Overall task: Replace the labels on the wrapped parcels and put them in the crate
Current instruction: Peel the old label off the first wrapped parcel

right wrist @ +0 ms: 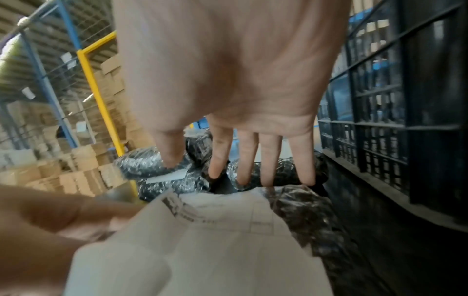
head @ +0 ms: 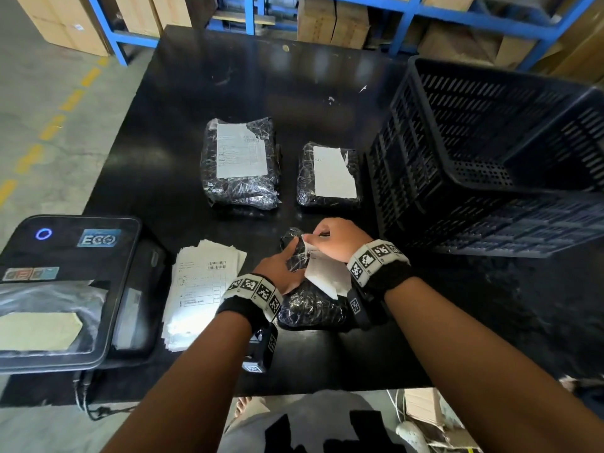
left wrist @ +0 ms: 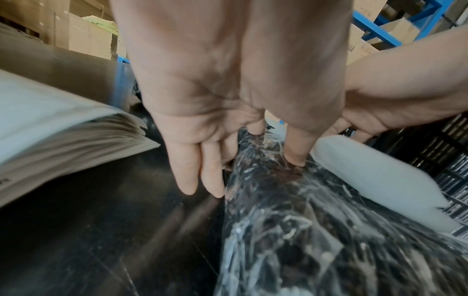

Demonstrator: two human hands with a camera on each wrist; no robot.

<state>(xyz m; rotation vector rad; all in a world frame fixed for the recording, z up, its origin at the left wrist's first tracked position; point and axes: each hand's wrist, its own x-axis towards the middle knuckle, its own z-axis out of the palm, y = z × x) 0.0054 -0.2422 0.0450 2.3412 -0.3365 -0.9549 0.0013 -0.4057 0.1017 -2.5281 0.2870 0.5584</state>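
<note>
black table [head: 202, 93], white label [head: 327, 273]

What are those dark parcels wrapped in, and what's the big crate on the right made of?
The parcels look wrapped in clear, glossy plastic film over something dark: it crinkles and throws white glints. What is inside cannot be seen. The crate looks like moulded hard plastic, dark and matt, with slotted walls and a perforated floor.

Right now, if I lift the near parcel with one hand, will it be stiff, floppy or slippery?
Probably soft: the near parcel looks lumpy, and a thumb dents its wrap in the left wrist view. Likely slippery, as the film is glossy. Unlikely to roll; it lies flat.
</note>
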